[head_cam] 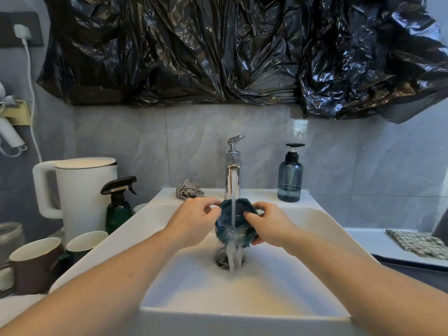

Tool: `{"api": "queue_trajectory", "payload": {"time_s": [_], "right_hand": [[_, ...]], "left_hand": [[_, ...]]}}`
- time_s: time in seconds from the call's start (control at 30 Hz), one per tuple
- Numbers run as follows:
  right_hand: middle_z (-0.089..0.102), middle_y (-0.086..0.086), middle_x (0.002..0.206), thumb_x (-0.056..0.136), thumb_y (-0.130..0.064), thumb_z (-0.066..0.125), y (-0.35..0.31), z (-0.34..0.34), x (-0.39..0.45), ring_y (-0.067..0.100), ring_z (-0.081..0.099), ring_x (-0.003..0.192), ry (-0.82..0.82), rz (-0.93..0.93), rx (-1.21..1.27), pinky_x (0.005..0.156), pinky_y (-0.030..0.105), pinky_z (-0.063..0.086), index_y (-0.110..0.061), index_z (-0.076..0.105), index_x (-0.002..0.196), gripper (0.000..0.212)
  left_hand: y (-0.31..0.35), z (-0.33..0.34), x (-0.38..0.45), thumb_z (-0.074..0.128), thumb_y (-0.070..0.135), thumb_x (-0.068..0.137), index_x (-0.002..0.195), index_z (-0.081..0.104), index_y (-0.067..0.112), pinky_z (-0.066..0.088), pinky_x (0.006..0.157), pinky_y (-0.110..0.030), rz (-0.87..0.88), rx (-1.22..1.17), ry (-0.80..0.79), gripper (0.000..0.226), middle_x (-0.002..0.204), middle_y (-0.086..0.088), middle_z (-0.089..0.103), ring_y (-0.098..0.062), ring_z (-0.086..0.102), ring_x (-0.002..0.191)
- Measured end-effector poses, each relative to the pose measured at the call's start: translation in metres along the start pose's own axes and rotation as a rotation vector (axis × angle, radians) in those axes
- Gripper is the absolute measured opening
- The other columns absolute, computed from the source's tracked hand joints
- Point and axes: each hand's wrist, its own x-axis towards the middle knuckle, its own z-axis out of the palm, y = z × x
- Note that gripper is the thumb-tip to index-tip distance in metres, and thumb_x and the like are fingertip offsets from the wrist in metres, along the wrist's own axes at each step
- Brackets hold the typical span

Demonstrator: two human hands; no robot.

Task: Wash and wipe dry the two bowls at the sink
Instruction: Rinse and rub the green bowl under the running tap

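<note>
**Bowl one getting its rinse, centre of the frame**

So the dark teal bowl (236,223) is dead centre, tipped up on edge with its open face toward the camera, right under the running tap (233,170); water hits the inside and pours off the low rim into the drain (224,259). Left hand (194,221) pinches the bowl's upper-left rim, right hand (269,225) is curled round its right edge with fingertips on the inside; so both are clamped on it, bowl sitting between them, neither really nearer. I'd say turning it under the stream is what's next, and the wet rim could slip.

Only one bowl shows; can't see the second anywhere.

Outward: white sink (242,309) fills the lower half; a crumpled rag (188,189) on the ledge left of the tap, soap pump bottle (290,177) on its right; checked cloth (417,243) at the right edge, probably the drying one. Kettle (82,187), spray bottle (118,202) and mugs (36,263) lower left; black plastic sheeting (230,49) across the top.
</note>
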Motion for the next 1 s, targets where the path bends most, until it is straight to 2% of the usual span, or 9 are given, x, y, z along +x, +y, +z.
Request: {"api": "queue_trajectory", "payload": {"time_s": [0.23, 0.43, 0.6, 0.73, 0.8, 0.9, 1.0], "right_hand": [[0.068, 0.011, 0.117, 0.103, -0.020, 0.060, 0.002, -0.001, 0.001, 0.028, 0.073, 0.095, -0.030, -0.001, 0.007, 0.075, 0.041, 0.065, -0.018, 0.055, 0.129, 0.027], [0.068, 0.010, 0.120, 0.099, -0.018, 0.067, 0.002, -0.002, 0.000, 0.024, 0.073, 0.095, -0.050, -0.002, -0.040, 0.071, 0.034, 0.066, -0.021, 0.053, 0.126, 0.030], [0.065, 0.007, 0.119, 0.095, -0.017, 0.072, -0.001, -0.003, -0.002, 0.020, 0.072, 0.090, -0.052, -0.019, -0.060, 0.070, 0.033, 0.066, -0.022, 0.050, 0.124, 0.037], [0.064, 0.005, 0.117, 0.092, -0.018, 0.076, -0.002, -0.001, -0.004, 0.021, 0.071, 0.093, -0.050, -0.042, -0.058, 0.071, 0.038, 0.066, -0.022, 0.051, 0.121, 0.038], [0.063, 0.004, 0.117, 0.091, -0.019, 0.077, -0.002, 0.000, -0.005, 0.020, 0.070, 0.092, -0.048, -0.058, -0.070, 0.070, 0.038, 0.066, -0.021, 0.051, 0.120, 0.038], [0.062, 0.002, 0.115, 0.088, -0.022, 0.080, -0.002, 0.000, -0.005, 0.020, 0.070, 0.090, -0.025, -0.111, -0.099, 0.067, 0.036, 0.066, -0.023, 0.052, 0.117, 0.040], [0.063, -0.002, 0.115, 0.084, -0.028, 0.084, -0.002, 0.000, -0.004, 0.021, 0.070, 0.095, 0.010, -0.193, -0.147, 0.070, 0.036, 0.066, -0.026, 0.053, 0.112, 0.042]], "left_hand": [[0.004, -0.001, -0.002, 0.047, 0.044, 0.086, 0.106, 0.077, 0.043, 0.058, 0.074, -0.049, -0.020, -0.012, 0.003, 0.036, 0.075, 0.009, 0.073, -0.019, 0.065, 0.075], [0.005, -0.001, -0.002, 0.050, 0.045, 0.086, 0.104, 0.076, 0.043, 0.058, 0.075, -0.043, -0.027, -0.024, 0.005, 0.031, 0.078, 0.012, 0.073, -0.016, 0.066, 0.078], [0.005, 0.000, -0.002, 0.059, 0.037, 0.097, 0.108, 0.073, 0.043, 0.047, 0.064, -0.031, -0.008, -0.019, -0.013, 0.019, 0.089, 0.014, 0.072, -0.008, 0.058, 0.063], [0.010, 0.002, -0.003, 0.059, 0.030, 0.101, 0.112, 0.072, 0.039, 0.049, 0.053, -0.021, 0.006, -0.088, -0.041, 0.018, 0.100, 0.013, 0.071, -0.011, 0.068, 0.065], [0.012, 0.003, -0.004, 0.058, 0.028, 0.101, 0.112, 0.070, 0.040, 0.053, 0.057, -0.023, 0.025, -0.070, -0.050, 0.020, 0.104, 0.013, 0.070, -0.011, 0.069, 0.073], [0.012, 0.004, -0.004, 0.059, 0.023, 0.099, 0.113, 0.067, 0.038, 0.063, 0.071, -0.035, 0.048, -0.027, -0.059, 0.023, 0.105, 0.015, 0.069, -0.011, 0.069, 0.085], [0.009, 0.006, -0.003, 0.061, 0.020, 0.098, 0.113, 0.067, 0.032, 0.061, 0.082, -0.041, 0.072, 0.025, -0.060, 0.021, 0.103, 0.009, 0.071, -0.013, 0.067, 0.093]]}}
